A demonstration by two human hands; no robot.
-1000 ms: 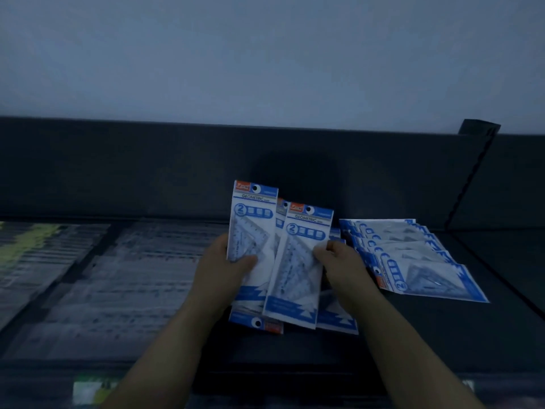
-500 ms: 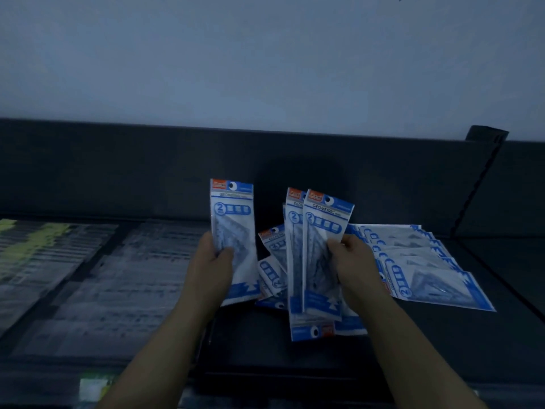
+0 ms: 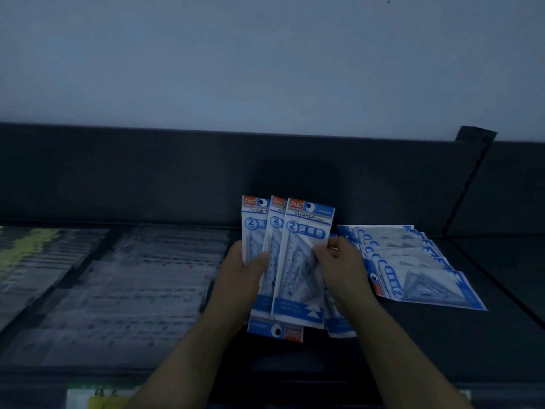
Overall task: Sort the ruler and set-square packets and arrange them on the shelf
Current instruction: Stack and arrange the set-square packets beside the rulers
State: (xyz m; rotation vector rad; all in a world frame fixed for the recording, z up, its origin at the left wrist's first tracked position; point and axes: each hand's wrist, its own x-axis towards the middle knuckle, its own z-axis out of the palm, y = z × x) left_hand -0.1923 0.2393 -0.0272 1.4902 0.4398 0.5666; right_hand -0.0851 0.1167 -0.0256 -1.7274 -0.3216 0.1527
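3 fanned set-square packets (image 3: 298, 261), gripped by the left hand (image 3: 241, 280), pinched by the right hand (image 3: 345, 273); right of them, overlapped packets (image 3: 413, 270) lie on the shelf (image 3: 442, 346).

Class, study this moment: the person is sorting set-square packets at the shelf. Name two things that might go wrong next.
1. The held packets are fanned between the left hand and right hand; the inverted packet poking out below might slip free or get shelved upside down.
2. The laid-out row lies close beside the right wrist; a careless move could knock it askew.
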